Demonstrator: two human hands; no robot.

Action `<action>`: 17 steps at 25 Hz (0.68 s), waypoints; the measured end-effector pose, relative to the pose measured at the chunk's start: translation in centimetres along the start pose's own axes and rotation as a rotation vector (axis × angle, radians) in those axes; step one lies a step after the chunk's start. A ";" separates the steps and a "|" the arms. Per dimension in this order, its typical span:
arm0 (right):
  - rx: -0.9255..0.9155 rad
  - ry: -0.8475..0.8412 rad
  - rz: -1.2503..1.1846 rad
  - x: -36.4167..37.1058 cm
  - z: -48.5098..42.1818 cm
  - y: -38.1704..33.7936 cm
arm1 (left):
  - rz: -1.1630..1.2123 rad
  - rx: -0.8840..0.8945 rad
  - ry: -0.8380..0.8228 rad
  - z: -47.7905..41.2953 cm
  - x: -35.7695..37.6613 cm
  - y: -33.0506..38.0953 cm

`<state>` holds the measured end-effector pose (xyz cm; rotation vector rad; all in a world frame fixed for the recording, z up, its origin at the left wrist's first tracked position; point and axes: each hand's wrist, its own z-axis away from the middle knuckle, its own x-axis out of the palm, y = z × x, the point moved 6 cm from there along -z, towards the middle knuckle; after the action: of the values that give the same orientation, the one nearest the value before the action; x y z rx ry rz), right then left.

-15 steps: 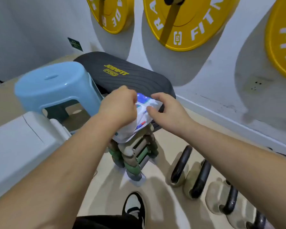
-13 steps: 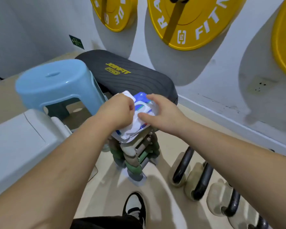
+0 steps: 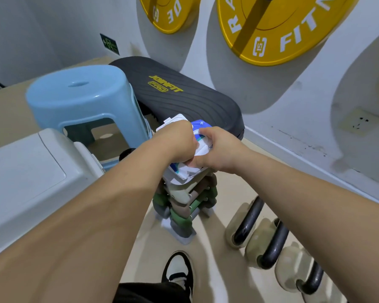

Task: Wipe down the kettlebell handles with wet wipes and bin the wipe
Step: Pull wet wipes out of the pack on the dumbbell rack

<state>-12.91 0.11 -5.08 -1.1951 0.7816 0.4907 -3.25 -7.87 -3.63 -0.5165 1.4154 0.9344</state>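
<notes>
L hand (image 3: 177, 143), R hand (image 3: 219, 149) grip wipes pack (image 3: 185, 174) edges

Wipes pack (image 3: 185, 174) above dumbbell rack (image 3: 184, 206); kettlebells (image 3: 270, 246) to its right (stool (image 3: 79, 95) behind-left).

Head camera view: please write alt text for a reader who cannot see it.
The left hand and right hand grip a wet wipes pack over a dumbbell rack. Kettlebells stand on the floor to the right, a blue stool to the left.
</notes>
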 end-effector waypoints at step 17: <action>-0.041 0.139 0.181 -0.6 1.2 -0.8 | 0.270 0.101 0.046 1.7 -1.3 -1.1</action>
<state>-12.42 1.05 -3.90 -1.2119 1.0084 0.5788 -1.25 -7.45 -2.42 -0.2765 1.5918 1.0637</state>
